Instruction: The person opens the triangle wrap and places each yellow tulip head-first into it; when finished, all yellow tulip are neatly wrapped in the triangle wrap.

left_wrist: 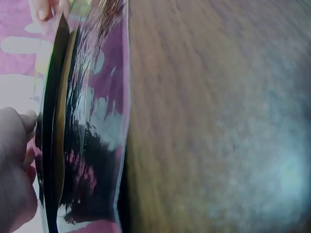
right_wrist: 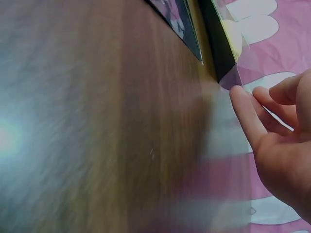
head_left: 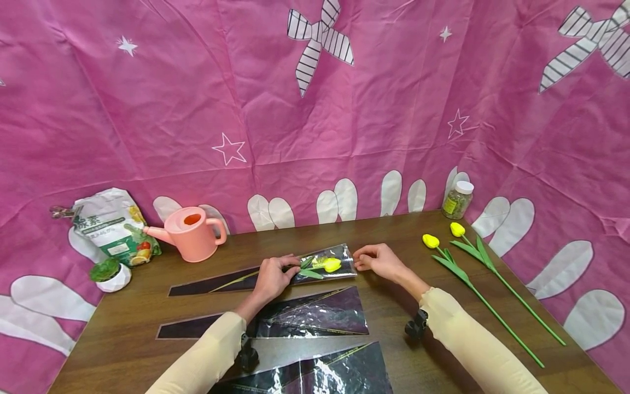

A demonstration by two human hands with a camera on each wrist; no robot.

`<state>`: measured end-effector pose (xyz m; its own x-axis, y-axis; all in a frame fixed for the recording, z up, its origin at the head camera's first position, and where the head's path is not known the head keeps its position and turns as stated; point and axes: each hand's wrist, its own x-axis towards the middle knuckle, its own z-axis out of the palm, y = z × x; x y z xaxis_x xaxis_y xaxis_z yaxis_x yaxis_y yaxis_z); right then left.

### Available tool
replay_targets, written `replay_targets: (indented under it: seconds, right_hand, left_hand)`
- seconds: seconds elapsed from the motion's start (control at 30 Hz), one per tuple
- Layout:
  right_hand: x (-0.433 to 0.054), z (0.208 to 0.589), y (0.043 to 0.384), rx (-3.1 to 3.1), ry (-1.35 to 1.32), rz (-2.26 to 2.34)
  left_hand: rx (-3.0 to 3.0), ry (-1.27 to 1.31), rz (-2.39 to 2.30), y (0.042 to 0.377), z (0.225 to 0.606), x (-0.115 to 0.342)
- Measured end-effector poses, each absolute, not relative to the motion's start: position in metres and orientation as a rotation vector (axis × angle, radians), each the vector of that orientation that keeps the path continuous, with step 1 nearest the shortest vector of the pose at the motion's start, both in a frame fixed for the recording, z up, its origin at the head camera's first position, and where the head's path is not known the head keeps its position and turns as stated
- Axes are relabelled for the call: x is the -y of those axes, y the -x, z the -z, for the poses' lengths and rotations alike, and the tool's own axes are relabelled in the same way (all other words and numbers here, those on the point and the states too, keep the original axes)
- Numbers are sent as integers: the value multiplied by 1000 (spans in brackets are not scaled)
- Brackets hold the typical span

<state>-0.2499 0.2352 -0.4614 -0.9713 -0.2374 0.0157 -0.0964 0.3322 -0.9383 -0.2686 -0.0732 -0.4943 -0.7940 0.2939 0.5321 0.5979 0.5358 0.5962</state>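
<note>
A yellow tulip [head_left: 332,265] with green leaves lies at the wide end of the farthest dark flower sleeve [head_left: 236,280], a glossy tapered one with a see-through front. My left hand [head_left: 272,278] holds the tulip below its leaves, thumb and fingers bent about the stem, which the hand covers. At the wide end of that sleeve is my right hand [head_left: 381,261], its fingers loosely bent. One fingertip [right_wrist: 235,90] touches the clear film corner in the right wrist view. Two more dark sleeves, a middle one [head_left: 315,314] and a near one [head_left: 339,372], lie closer to me.
Two yellow tulips, one inner [head_left: 465,278] and one outer [head_left: 484,254], lie at the right of the wooden table [head_left: 128,334]. A lidded jar [head_left: 458,200] stands behind them. Back left are a pink watering can [head_left: 194,238], a printed bag [head_left: 115,227] and a potted succulent [head_left: 110,274].
</note>
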Motion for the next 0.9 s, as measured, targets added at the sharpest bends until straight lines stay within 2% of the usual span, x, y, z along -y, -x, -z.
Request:
replay_targets:
  seconds: [0.17, 0.33, 0.6, 0.9]
  right_hand:
    - [-238, 460, 231, -2615, 379, 1571]
    - [-235, 456, 209, -2698, 447, 1430]
    - [-241, 455, 180, -2911, 485, 1368]
    - [-247, 461, 157, -2885, 378, 1424]
  left_hand:
    - [2302, 782, 889, 258, 491, 73]
    - [2192, 861, 746, 230, 482, 70]
    - [2483, 922, 822, 177, 470, 65]
    - [2570, 1065, 966, 162, 482, 69]
